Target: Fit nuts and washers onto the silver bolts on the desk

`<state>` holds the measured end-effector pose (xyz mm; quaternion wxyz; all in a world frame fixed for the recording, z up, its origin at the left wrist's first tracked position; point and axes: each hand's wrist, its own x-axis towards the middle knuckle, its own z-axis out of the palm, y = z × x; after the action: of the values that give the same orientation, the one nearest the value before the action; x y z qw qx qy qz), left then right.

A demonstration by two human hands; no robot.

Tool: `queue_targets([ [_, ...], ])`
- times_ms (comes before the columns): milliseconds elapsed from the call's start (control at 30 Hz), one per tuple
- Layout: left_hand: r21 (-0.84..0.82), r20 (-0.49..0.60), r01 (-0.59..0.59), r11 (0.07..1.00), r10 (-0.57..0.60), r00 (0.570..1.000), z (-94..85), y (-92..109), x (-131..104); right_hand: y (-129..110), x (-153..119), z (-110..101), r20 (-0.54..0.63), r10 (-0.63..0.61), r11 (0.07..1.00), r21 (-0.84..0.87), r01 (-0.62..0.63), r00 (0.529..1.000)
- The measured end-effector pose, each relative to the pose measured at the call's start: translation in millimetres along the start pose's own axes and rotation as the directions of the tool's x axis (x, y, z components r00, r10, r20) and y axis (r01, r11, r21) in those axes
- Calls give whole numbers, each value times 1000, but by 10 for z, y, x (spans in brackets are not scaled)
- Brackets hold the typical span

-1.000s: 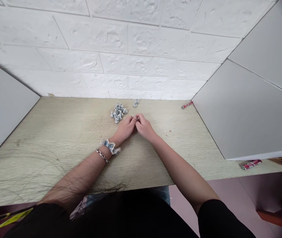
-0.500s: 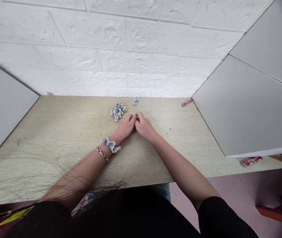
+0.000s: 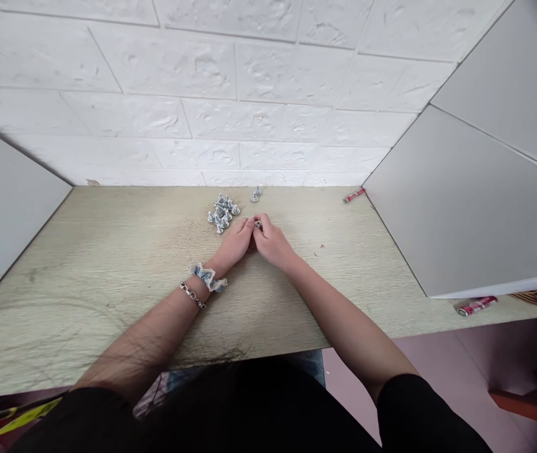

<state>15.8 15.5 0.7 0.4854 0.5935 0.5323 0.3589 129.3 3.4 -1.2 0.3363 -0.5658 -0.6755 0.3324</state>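
My left hand (image 3: pixel 237 243) and my right hand (image 3: pixel 272 242) meet above the table, thumbs and fingers closed together. Between their fingertips shows a bit of a small metal piece (image 3: pixel 258 225), with the same shine as the bolts; the fingers cover most of it. Just beyond my left hand lies a heap of silver bolts (image 3: pixel 222 212) with wide collars or nuts on them, some standing on their heads. Two more bolts (image 3: pixel 255 195) are apart from the heap, close to the wall and beyond my right hand.
A white brick-pattern wall (image 3: pixel 259 119) closes off the back of the wooden table (image 3: pixel 122 251). Grey-white panels flank it, the right panel (image 3: pixel 438 201) angled inward. One red battery-like cylinder (image 3: pixel 354 195) lies at the back right, another red cylinder (image 3: pixel 477 306) by the front right edge.
The whole view has shifted slightly. Both hands stay together with the small metal piece between them, their fingers only slightly moved; the bolts lie as before.
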Motion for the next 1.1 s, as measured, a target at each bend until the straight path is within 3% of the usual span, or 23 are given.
queue_targets([
  [133, -97, 2, -42, 994, 42, 999, 5, -4, -3, 2, -5, 20, -13, 19, 999, 45, -18, 1000],
  [333, -71, 11, -37, 997, 38, 999, -1, -20, 13, 13, 2, 31, -21, 48, 997, 54, -47, 999],
  [700, 242, -35, -101, 965, 113, 993, -21, -18, 10, 23, 10, 22, 0, 25, 1000, -2, -25, 1000],
  [1100, 295, -31, -79, 952, 93, 995, -21, 27, -10, 14, 6, 0, 17, 6, 999, -50, -5, 1000],
])
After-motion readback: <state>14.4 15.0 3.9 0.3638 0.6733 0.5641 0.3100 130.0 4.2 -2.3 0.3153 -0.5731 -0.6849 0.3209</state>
